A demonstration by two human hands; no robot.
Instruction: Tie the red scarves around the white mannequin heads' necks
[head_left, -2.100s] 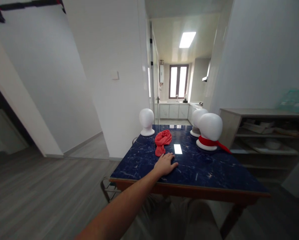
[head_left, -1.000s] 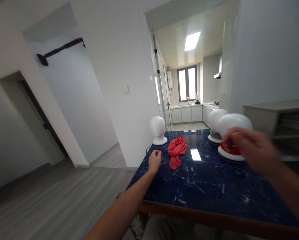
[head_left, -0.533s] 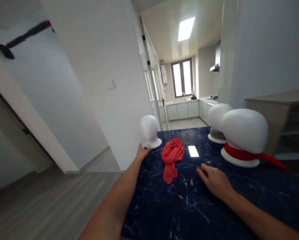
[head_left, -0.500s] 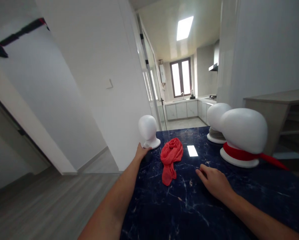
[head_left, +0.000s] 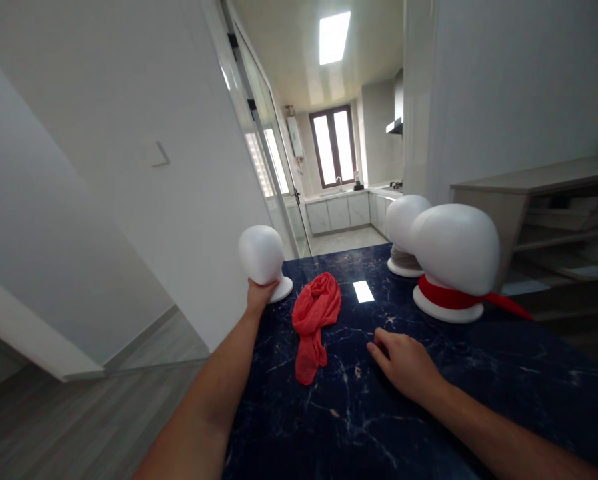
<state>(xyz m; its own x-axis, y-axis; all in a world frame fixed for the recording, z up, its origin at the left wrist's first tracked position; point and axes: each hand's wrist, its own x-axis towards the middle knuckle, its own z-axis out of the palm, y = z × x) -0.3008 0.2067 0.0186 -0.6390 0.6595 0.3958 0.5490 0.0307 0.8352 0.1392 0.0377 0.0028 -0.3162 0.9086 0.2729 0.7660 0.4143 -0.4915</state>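
Your left hand (head_left: 259, 294) is stretched out to the far left corner of the table (head_left: 429, 400) and is closed around the neck of a bare white foam head (head_left: 261, 257), fingers wrapped about its narrow part just above the round base. The head stands upright, its base on the table right at your fingertips.

Your right hand (head_left: 403, 362) lies palm down on the dark blue marbled tabletop, fingers loosely spread and slightly curled, holding nothing. It rests nearer to you than the left hand and well apart from it.

Between the two hands, just right of your left hand and ahead-left of your right, lies a red scarf (head_left: 315, 319), bunched at its far end and trailing a narrow tail toward you. Neither hand touches it.

Beyond your right hand and off to its right stands a second foam head (head_left: 457, 248) with a red band (head_left: 451, 298) tied around its neck, one end trailing off to the right. Just behind it, farther from your hand, stands a third head (head_left: 403, 223), partly hidden by the second.
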